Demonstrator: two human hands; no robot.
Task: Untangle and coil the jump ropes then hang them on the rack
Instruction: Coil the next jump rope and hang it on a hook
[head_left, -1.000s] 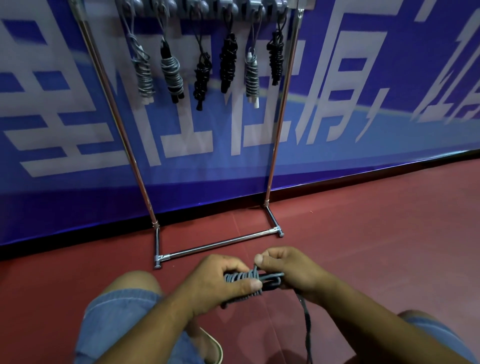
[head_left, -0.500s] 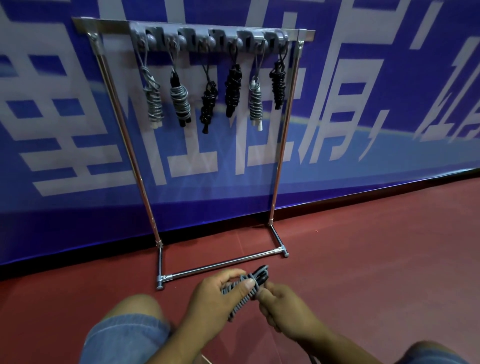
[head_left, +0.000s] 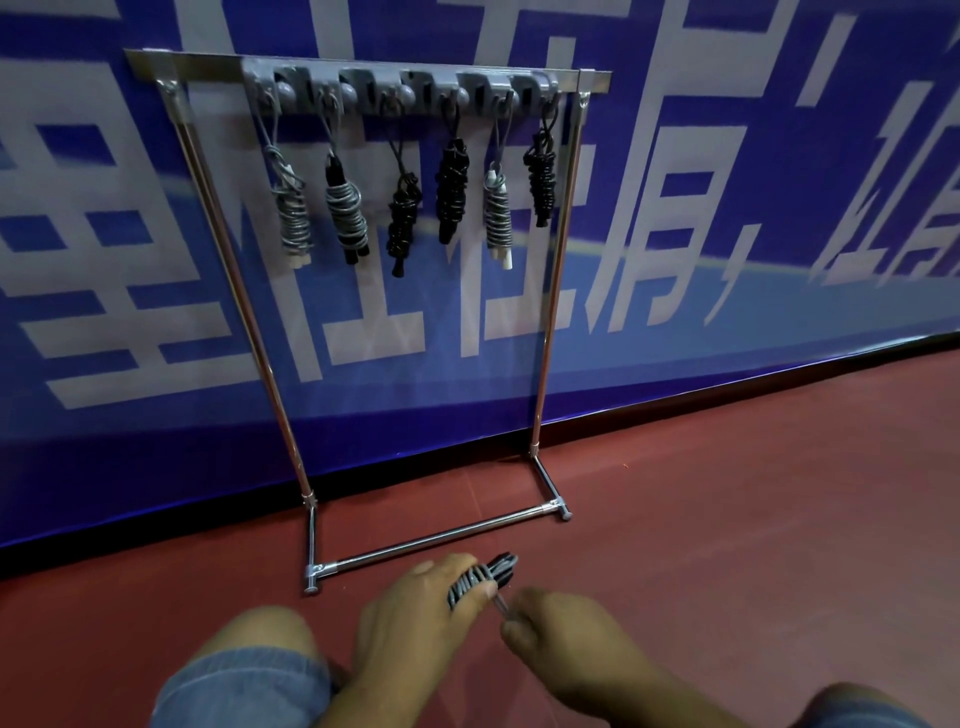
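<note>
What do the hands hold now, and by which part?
The left hand grips the jump rope around its coiled middle; the right hand pinches its loose strand beside the coil.

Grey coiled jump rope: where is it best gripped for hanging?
Take the grey coiled jump rope around its wound middle, from the left, as the left hand does: the wraps form a firm bundle, leaving the strand at the right hand free for hooking.

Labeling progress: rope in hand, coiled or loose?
Mostly coiled: grey rope wound in tight turns in left hand; right hand pinches a free strand.
</note>
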